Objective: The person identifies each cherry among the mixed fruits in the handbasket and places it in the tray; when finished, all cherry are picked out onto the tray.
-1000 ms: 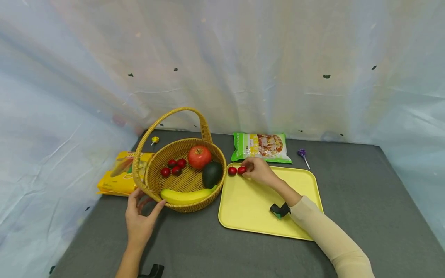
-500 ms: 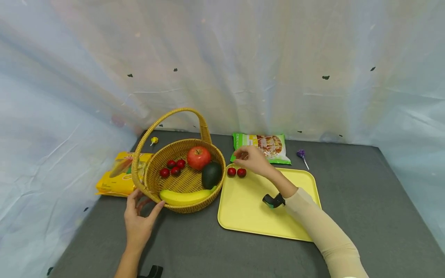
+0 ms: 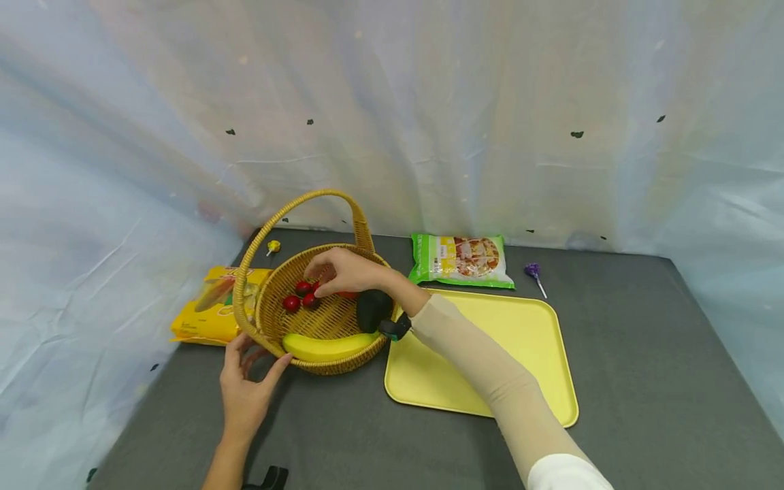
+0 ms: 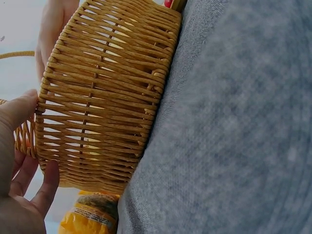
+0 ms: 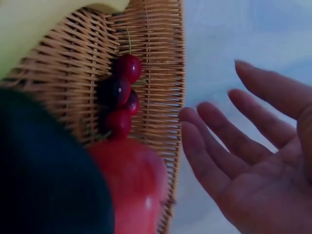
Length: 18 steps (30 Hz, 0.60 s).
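My left hand [image 3: 248, 391] grips the near-left rim of a yellow wicker basket [image 3: 335, 368], thumb and fingers on either side near the handle's base. Above the basket hovers my right hand [image 3: 350, 270]; in the right wrist view its fingers are loosely bent and hold nothing. Beneath it, several red cherries [image 3: 291, 303] lie together inside. A banana [image 3: 327, 348] lies along the basket's near side, and a dark green avocado [image 3: 371, 312] at the right. My right hand mostly hides a red apple [image 5: 134, 183] in the head view.
Right of the basket lies a yellow tray [image 3: 490, 354], partly under my right forearm. Behind it rests a green-and-white food packet [image 3: 462, 260], with a purple lollipop [image 3: 534, 275] farther right. A yellow packet [image 3: 211, 309] and yellow lollipop [image 3: 273, 246] lie left.
My right hand left the two cherries on the tray and moved left over the basket. My forearm now covers where those cherries lay. The left hand and basket have stayed put.
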{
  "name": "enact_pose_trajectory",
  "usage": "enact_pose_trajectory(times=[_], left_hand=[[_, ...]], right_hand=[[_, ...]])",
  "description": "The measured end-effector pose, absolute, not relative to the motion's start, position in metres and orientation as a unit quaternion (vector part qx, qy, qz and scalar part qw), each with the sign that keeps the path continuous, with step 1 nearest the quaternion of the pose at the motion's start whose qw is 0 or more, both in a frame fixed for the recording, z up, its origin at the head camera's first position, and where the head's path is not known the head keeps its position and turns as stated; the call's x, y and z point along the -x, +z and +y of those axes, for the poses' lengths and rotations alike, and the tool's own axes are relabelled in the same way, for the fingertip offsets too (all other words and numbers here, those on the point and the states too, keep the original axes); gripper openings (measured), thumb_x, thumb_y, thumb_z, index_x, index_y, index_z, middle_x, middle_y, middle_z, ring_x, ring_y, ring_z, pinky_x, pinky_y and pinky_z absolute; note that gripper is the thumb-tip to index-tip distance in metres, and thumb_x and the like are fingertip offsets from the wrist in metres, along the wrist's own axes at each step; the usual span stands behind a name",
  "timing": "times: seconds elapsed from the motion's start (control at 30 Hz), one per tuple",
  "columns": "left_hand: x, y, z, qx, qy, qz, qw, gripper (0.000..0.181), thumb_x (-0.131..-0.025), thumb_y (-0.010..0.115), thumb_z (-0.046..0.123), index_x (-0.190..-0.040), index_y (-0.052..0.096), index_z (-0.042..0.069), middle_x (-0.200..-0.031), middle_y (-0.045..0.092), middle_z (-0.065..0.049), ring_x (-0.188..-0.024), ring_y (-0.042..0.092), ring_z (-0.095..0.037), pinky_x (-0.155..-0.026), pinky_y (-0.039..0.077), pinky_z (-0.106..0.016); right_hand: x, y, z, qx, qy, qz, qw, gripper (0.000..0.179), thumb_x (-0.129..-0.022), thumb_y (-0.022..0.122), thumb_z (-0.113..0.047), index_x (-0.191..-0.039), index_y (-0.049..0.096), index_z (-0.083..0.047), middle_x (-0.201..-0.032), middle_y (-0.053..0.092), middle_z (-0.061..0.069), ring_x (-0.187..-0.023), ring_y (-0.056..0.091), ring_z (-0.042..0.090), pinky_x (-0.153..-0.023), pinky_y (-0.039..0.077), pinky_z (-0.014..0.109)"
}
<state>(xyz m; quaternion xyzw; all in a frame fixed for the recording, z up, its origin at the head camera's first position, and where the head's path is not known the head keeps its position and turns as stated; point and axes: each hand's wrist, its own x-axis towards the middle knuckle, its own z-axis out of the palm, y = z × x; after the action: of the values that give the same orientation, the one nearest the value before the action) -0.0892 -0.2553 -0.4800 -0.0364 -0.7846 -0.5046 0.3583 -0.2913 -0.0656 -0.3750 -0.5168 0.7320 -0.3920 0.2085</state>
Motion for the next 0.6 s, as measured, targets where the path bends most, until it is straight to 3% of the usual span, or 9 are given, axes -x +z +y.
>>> enact_pose_trajectory(times=[0.23,0.6], left_hand=[[0.089,-0.48,-0.255,0.042,-0.504,-0.785,0.357,0.075,-0.068,0.078,-0.025,-0.135,0.048,-0.009,-0.122,0.052,-0.025,-0.111,0.054,-0.01,-0.09,0.05,-0.018],[0.086,-0.478,-0.254,0.028,-0.516,-0.785,0.342,0.074,-0.069,0.076,-0.026,-0.135,0.047,-0.01,-0.123,0.052,-0.022,-0.109,0.055,-0.019,-0.091,0.051,-0.02]], right_hand=[[0.297,-0.387,-0.104,0.487,-0.386,0.733,0.278,0.038,-0.092,0.071,-0.001,-0.128,0.061,0.008,-0.128,0.061,0.023,-0.12,0.056,0.034,-0.093,0.052,0.026],[0.288,-0.405,-0.129,0.46,-0.397,0.727,0.319,0.041,-0.091,0.068,0.006,-0.131,0.06,0.007,-0.132,0.059,0.023,-0.123,0.055,0.035,-0.084,0.054,0.021]])
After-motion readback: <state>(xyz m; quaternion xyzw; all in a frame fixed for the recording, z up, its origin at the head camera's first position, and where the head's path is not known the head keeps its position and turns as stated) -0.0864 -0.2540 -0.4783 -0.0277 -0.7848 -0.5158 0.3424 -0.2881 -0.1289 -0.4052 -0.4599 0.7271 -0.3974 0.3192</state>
